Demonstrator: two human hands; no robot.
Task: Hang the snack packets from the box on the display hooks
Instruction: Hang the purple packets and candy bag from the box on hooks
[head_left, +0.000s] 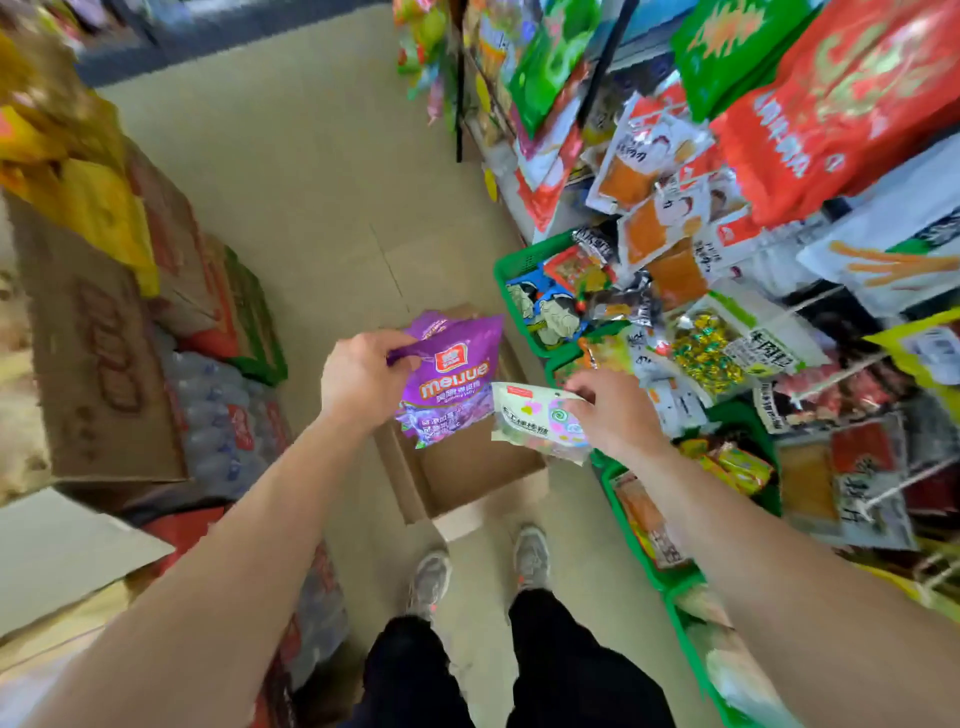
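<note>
Here the left hand (358, 379) pinches the top corner of a purple packet (449, 382) between thumb and curled fingers. The packet is glossy, with white lettering and a small red logo that read upside down from this view, and it hangs slanting away from the fingers. Another purple edge shows behind it; whether that is a separate packet cannot be told.

The right hand (610, 410) grips a pale packet (535, 428) by its edge. This one is whitish-green with pink and green swirls, and it lies just beside the purple one.

Below both sets of fingers an open cardboard box (467, 473) stands on the beige floor (311, 208) of a shop aisle. To the right of the right fingers run green baskets (522, 260) of snacks, with white wire display hooks (810, 301) carrying packets above them. To the left of the left fingers are stacked cartons (104, 364) and shrink-wrapped water bottles (218, 410).

Counted:
- two held packets, one per hand
- one open box
- at least three baskets
- two grey shoes (431, 577) nearer than the wrists
</note>
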